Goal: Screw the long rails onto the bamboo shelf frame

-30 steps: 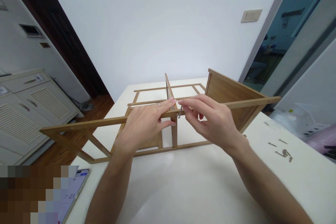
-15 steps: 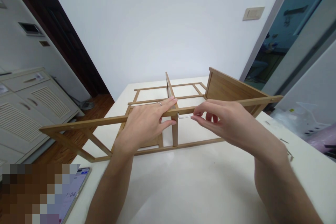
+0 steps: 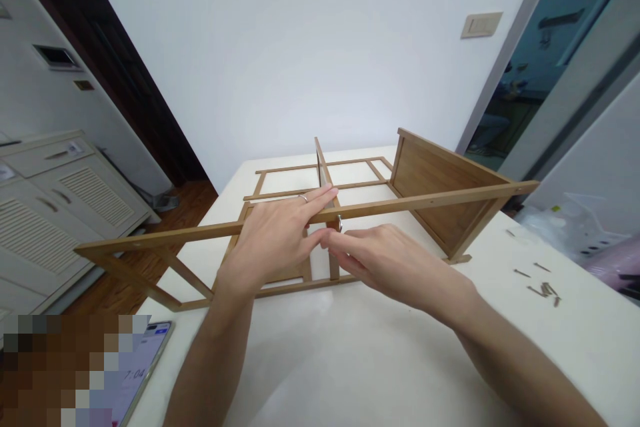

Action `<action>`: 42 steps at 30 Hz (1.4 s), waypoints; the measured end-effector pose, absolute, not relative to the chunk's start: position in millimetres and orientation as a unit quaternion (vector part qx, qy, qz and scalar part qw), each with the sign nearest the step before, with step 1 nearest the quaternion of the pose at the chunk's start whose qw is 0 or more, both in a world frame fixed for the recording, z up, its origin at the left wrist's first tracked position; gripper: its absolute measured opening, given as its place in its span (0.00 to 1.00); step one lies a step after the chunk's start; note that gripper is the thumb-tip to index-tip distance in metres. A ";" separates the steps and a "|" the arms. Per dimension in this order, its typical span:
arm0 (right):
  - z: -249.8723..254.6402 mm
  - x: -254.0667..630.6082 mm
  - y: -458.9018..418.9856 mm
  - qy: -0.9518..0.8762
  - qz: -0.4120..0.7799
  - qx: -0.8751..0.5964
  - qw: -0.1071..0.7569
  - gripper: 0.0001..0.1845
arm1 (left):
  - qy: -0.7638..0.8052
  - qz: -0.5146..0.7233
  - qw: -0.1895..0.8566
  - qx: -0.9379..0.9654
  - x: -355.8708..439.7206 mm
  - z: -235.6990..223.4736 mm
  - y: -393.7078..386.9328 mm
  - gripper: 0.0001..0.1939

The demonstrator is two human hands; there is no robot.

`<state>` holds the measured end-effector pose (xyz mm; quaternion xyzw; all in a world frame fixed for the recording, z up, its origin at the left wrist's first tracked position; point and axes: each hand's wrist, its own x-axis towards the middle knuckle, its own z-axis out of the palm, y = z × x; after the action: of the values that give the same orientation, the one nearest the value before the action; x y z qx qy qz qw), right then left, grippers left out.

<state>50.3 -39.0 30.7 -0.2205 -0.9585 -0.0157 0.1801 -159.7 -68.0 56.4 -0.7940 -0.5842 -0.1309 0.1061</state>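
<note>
A bamboo shelf frame (image 3: 430,199) lies on its side on the white table (image 3: 380,360), with a long top rail running left to right. My left hand (image 3: 277,233) rests on that rail near its middle, fingers stretched along the wood and thumb under it. My right hand (image 3: 383,257) sits just below the rail and pinches a small metal hex key (image 3: 339,222), whose end meets the rail at the joint with the upright post (image 3: 332,253).
Several loose screws (image 3: 543,290) lie on the table at the right. A phone (image 3: 135,377) with its screen lit lies at the near left edge. A clear plastic bag (image 3: 575,230) sits at the far right. White cabinets (image 3: 55,207) stand to the left.
My right hand swung the hex key out to the right of the joint, then brought it down and back under the rail. My left hand stayed on the rail.
</note>
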 end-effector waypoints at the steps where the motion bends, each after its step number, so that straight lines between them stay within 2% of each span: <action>1: 30.0 48.8 -38.3 -0.958 -0.016 -0.218 0.185 0.08 | -0.583 -0.131 0.104 -0.795 -159.8 56.4 -67.9 0.30; 8: 27.5 47.3 -36.4 -0.952 -0.015 -0.230 0.202 0.08 | -0.598 -0.132 0.091 -0.785 -160.9 56.2 -65.4 0.29; 17: 23.7 46.4 -35.6 -0.954 -0.053 -0.241 0.172 0.10 | -0.590 -0.130 0.089 -0.792 -161.3 56.4 -67.4 0.29; 26: 27.3 44.8 -39.2 -0.957 -0.011 -0.235 0.170 0.13 | -0.598 -0.143 0.081 -0.785 -160.9 56.4 -65.2 0.28; 35: 30.1 45.0 -42.0 -0.959 -0.008 -0.229 0.164 0.09 | -0.598 -0.146 0.088 -0.784 -159.7 56.9 -66.1 0.27; 42: 39.0 57.5 -47.1 -0.949 -0.005 -0.240 0.205 0.07 | -0.589 -0.146 0.102 -0.788 -160.1 55.9 -68.0 0.27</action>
<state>57.5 -47.1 39.0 -0.2399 -0.9490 -0.0054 0.2045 -160.1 -68.0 55.9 -0.7882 -0.5893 -0.1455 0.1015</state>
